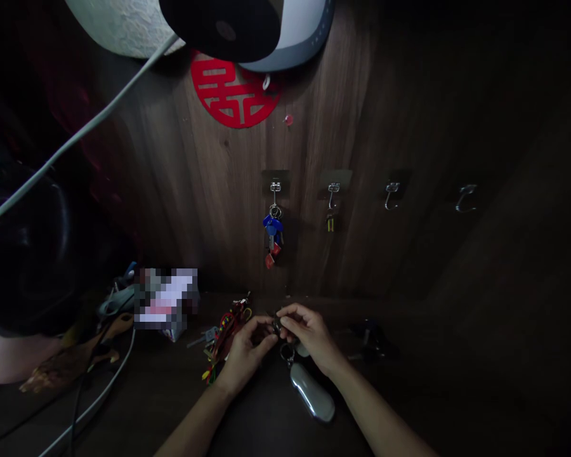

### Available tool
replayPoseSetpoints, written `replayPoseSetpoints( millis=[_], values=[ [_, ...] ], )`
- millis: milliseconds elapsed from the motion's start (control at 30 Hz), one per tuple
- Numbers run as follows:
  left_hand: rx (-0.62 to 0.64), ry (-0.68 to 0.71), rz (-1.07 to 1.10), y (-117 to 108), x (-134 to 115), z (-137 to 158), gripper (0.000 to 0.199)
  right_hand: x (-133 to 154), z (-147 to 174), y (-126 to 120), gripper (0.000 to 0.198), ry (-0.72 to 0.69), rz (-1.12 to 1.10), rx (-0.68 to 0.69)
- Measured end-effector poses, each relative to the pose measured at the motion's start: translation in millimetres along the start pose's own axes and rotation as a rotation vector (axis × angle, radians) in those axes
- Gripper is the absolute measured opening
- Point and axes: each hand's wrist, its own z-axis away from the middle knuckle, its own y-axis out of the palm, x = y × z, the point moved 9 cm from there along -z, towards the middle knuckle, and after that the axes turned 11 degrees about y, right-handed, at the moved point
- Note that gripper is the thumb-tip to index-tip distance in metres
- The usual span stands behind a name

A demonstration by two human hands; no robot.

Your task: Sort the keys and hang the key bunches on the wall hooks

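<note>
Both hands meet above the dark wooden surface, pinching small dark metal pieces that look like keys (276, 325). My left hand (248, 351) is closed with thumb and forefinger on their left side. On their right side, the thumb and fingers of my right hand (309, 333) are closed too. Just below hangs or lies a metal ring (287, 353) joined to a silvery-grey oval key fob (313, 392); I cannot tell how it links to the pieces in my fingers. Left of my left hand lies a bunch of keys with red cords and colourful beads (223, 336).
Wall hooks (392, 195) run in a row; the leftmost bears keys with blue and red tags (273, 231), the second a small yellow item (330, 223). Caps (295, 38) hang above a red paper cutout (235, 101). A white cable (85, 130) crosses the left. Dark keys (374, 339) lie right.
</note>
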Motion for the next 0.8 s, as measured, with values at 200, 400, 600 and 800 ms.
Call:
replayPoseSetpoints(
  millis=[200,400,600,800],
  values=[
    [0.017,-0.001,-0.066,1,-5,-1,0.024,2,0,5,0.03,-0.014,0.0,0.021],
    [0.056,0.04,-0.071,3,-10,-1,0.024,1,-2,-2,0.031,-0.042,0.059,-0.03],
    [0.049,0.02,-0.089,2,-5,0,0.024,1,-3,-7,0.027,-0.09,0.175,-0.084],
    [0.042,-0.027,-0.014,3,1,-1,0.034,18,6,1,0.025,-0.212,0.345,-0.051]
  ],
)
